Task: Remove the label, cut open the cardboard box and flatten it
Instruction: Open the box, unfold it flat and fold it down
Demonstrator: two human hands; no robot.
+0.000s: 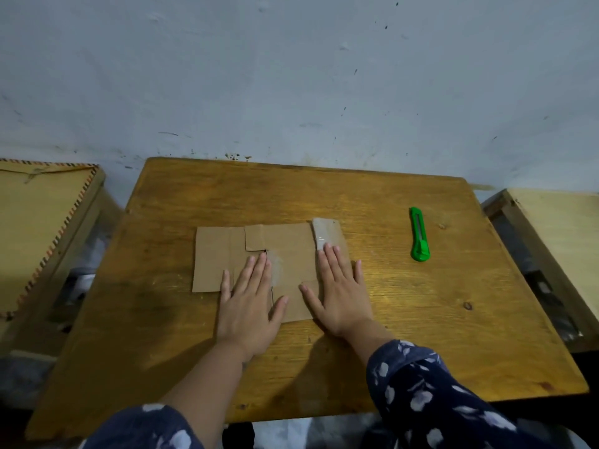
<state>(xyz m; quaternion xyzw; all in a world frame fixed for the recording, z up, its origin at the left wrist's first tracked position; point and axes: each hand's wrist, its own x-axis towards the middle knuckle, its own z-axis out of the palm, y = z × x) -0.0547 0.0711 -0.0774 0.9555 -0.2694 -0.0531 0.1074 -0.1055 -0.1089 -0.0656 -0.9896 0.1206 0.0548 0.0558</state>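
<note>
I press my left hand [248, 299] and right hand [340, 291], both spread flat with nothing gripped, onto the cardboard box [259, 254] at the middle of the bench [421, 319], keeping its cut flaps flat. The green knife [420, 234] lies toward the right edge, out of the way.

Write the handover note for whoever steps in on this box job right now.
Left hand and right hand: both open, palms flat, pressing the cardboard box onto the wooden table.
Box: already cut open and lying flat as one sheet; clear tape is on it, no label visible.
Green utility knife: on the table right of the box, untouched.
Left: finish pressing the flaps flat.
</note>
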